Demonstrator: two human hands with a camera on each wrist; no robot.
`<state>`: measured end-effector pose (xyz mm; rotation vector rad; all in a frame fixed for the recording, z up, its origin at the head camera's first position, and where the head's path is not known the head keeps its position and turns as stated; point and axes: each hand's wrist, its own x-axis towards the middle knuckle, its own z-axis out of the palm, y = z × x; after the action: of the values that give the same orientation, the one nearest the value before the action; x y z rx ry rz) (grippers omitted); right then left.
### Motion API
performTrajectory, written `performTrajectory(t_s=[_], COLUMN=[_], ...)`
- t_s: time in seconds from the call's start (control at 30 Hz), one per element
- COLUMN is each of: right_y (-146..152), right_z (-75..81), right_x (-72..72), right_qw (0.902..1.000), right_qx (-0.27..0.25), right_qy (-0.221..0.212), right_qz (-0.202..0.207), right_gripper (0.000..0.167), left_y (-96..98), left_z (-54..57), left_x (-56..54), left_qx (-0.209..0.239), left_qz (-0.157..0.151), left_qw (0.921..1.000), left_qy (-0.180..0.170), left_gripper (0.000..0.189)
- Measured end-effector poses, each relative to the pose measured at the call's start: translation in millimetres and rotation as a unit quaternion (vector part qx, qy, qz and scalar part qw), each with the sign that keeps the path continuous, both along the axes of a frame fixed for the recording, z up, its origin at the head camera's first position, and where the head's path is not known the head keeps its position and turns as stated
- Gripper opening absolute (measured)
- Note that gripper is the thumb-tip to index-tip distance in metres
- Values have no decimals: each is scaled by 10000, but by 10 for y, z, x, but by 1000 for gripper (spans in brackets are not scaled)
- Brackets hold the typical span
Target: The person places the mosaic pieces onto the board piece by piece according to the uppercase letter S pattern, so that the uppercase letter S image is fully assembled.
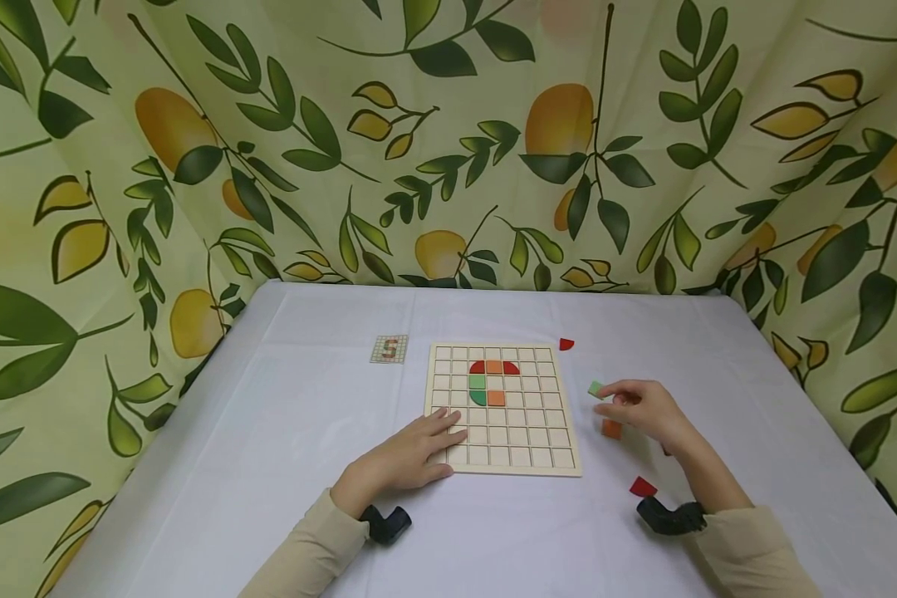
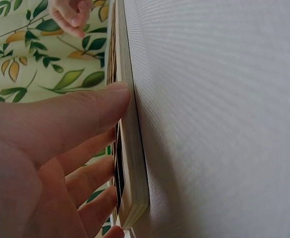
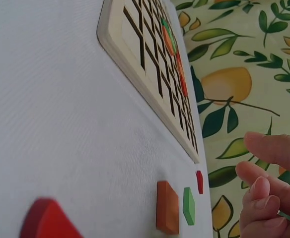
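A square wooden grid board (image 1: 519, 457) lies on the table. In its upper cells sit red rounded pieces (image 1: 511, 368), orange squares (image 1: 497, 398), a light green square (image 1: 477, 382) and a dark green rounded piece (image 1: 478, 398). My left hand (image 1: 414, 448) rests on the board's lower left, fingers spread on top, thumb (image 2: 100, 104) against the side edge. To the board's right, my right hand (image 1: 646, 411) hovers above the table, thumb and index finger apart. Close to its fingertips lie a light green piece (image 1: 596, 389) and an orange block (image 1: 611, 428).
A small card (image 1: 389, 349) with an S pattern lies left of the board. One red rounded piece (image 1: 566, 344) is by the board's upper right corner, another red piece (image 1: 643, 487) near the right wrist. A patterned curtain (image 1: 448, 166) hangs behind the white table (image 1: 306, 399).
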<state>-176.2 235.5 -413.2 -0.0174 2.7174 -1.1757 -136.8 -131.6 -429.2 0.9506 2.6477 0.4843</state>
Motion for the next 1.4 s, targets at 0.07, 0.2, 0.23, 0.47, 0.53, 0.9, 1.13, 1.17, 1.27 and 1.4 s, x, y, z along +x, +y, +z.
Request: performTrajectory(t_s=[0.07,0.2,0.23,0.47,0.53,0.9,1.13,1.17,1.27,1.4], right_y=[26,88,106,236,276,495,686,718,819,953], right_z=[-2,2,2,-25,-37,-40,-63,-70,-99,-140], right_x=[17,56,67,146,156,215,279,287,305,327], right_qw=[10000,9999,9999,9996,9996,9992,9984,9983,9978,9967], right_qx=[76,155,171,267,289,389,514,523,601,711], right_qy=[-5,-2,-7,6,39,-74,-218,-231,-276,-381], right_qz=[-18,1,5,-59,-58,-98,-96,-83,-55,-82], right_gripper=[37,36,36,37,37,39,37,37,36,38], left_y=[0,1,2,8,8,-2,0,0,0,-1], left_z=[-1,2,5,14,14,2,17,19,22,16], left_x=[-2,-4,-3,-3,-5,-5,0,0,-1,-3], left_qx=[-5,-9,-3,-22,-23,26,21,14,19,-1], left_qz=[13,8,8,16,21,31,18,16,11,7], left_qw=[10000,10000,10000,10000,10000,9999,10000,10000,10000,10000], left_qy=[-10,-7,-12,-39,-57,-92,-81,-77,-85,-98], left_gripper=[53,53,53,53,53,53,53,53,53,53])
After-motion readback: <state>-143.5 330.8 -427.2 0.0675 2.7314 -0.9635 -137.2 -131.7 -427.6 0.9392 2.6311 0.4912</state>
